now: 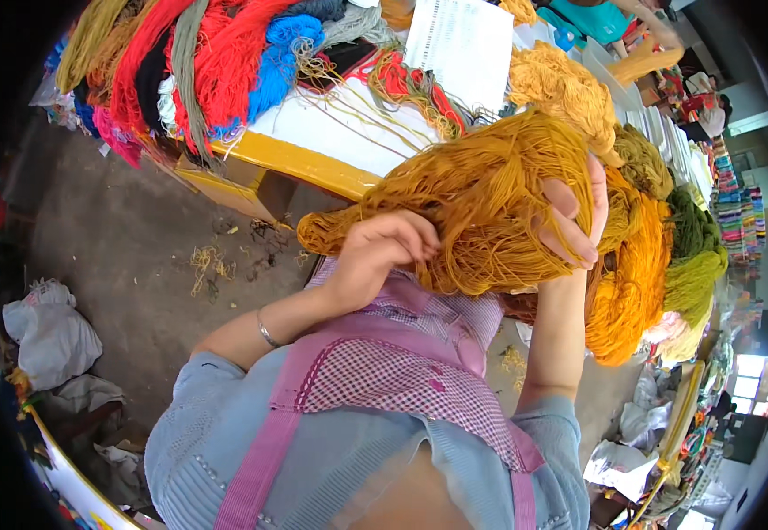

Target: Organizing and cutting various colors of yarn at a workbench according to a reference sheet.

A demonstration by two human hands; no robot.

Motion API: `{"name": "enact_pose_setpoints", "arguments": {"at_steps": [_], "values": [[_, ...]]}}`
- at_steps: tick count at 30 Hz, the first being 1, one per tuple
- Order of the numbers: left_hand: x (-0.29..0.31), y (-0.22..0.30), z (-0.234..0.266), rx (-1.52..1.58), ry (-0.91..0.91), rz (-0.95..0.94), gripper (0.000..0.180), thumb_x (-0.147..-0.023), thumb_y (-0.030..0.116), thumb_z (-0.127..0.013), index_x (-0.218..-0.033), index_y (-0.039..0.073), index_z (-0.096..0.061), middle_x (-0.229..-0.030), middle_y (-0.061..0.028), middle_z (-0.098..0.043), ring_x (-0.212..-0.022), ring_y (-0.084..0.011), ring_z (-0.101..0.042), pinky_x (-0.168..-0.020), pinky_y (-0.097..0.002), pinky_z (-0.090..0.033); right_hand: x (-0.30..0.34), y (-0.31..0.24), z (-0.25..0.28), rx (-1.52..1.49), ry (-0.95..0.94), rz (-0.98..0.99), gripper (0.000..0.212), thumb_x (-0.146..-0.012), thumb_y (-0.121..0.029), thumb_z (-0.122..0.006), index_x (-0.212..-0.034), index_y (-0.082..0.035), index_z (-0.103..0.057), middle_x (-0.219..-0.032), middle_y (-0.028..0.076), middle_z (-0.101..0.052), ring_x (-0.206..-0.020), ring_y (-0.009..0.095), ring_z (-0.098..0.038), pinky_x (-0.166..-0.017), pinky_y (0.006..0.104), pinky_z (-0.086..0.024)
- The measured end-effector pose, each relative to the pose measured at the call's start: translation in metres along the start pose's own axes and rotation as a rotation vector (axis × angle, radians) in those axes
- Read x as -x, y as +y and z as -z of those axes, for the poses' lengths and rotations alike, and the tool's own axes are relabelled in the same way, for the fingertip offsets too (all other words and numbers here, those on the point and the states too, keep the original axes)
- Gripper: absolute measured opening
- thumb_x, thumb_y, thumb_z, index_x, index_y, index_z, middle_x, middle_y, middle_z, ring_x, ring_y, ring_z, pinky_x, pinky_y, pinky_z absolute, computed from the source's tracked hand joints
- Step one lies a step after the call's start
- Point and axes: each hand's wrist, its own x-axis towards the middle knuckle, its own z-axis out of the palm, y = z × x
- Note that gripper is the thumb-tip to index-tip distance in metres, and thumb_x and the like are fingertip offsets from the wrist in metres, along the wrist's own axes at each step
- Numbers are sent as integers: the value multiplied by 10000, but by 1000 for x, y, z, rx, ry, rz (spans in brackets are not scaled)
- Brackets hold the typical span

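i can't read a single word or number from here. the white sheet (460, 51) on the table (300, 132), beyond the fingers (573, 242) of the right hand (597, 210) and off to their left, carries columns of small dark marks, but they are too fine and blurred for me to make out.

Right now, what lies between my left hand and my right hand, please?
In the head view, mustard-yellow yarn lies between your left hand and your right hand; both touch it.
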Motion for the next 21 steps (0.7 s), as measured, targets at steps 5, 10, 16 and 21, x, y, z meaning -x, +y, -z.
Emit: {"name": "enact_pose_setpoints", "arguments": {"at_steps": [5,10,16,21], "values": [[25,-10,32,-142,103,-7,122,-785,28,-451,-776,-18,-563,-828,-104,-590,-778,-176,-548,-736,-284,-433,9,-9,-11,-5,-109,34,552,-999,-311,-279,-1409,56,-230,-822,296,-558,-316,182,-501,-281,238,-420],[25,-47,35,-415,39,422,170,-820,54,-417,-758,3,-566,-738,-56,-562,-696,-136,-504,-652,-249,-405,-2,3,-18,57,-166,-4,586,-991,-357,-321,-1379,80,-287,-1009,292,-589,-378,208,-541,-400,276,-506],[-13,-65,35,-1489,110,-653,249,-879,100,-486,-1041,-14,-636,-1013,-116,-654,-962,-280,-602,-880,-374,-465,22,2,-30,380,406,155,470,-947,-280,-432,-1284,46,-409,-1075,198,-603,-664,206,-613,-642,304,-534],[-50,32,45,-1183,115,-230,465,-891,121,-581,-1332,14,-483,-1366,-183,-493,-1305,-303,-417,-1097,-366,-291,54,-11,-36,725,961,305,341,-895,-169,-551,-1178,15,-504,-1039,108,-619,-869,183,-597,-801,307,-493]]}}
